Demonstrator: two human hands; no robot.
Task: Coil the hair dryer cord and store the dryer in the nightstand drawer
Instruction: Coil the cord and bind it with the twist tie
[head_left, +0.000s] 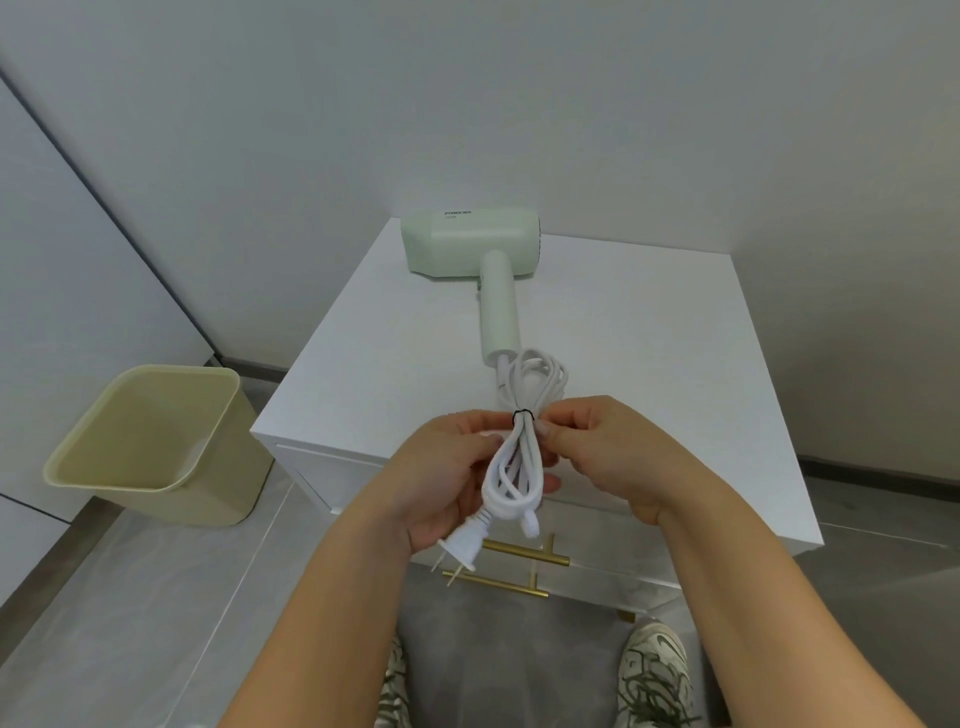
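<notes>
Gripping coiled cord (514, 470) w/ both hands, just above front edge of nightstand (649, 364). Cupping lower loops in left hand (441, 483), fingers curled under & round the bundle, thumb up near black tie (523, 413). Pinching w/ right hand (597, 457) right at that tie, thumb & forefinger tips closed on bundle's waist from the right side.

Cinched by the tie approx. mid-length into a figure-eight: upper loops fanning out toward the dryer, lower loops hanging between the palms. Dangling below left palm: white two-pin plug (460, 552), prongs pointing down-left, in front of brass drawer handles (524, 555). Joined at far end to handle base of hair dryer (470, 241), lying flat on nightstand top, well beyond the hands, near back-left corner.

Pale green body, barrel sideways, slim handle pointing back toward camera; dark lettering on top, too small to read. White, smooth, several strands thick at the waist.

Just left of nightstand on grey tile floor: beige bin (150, 441). At bottom of view: patterned sneakers (654, 675).
</notes>
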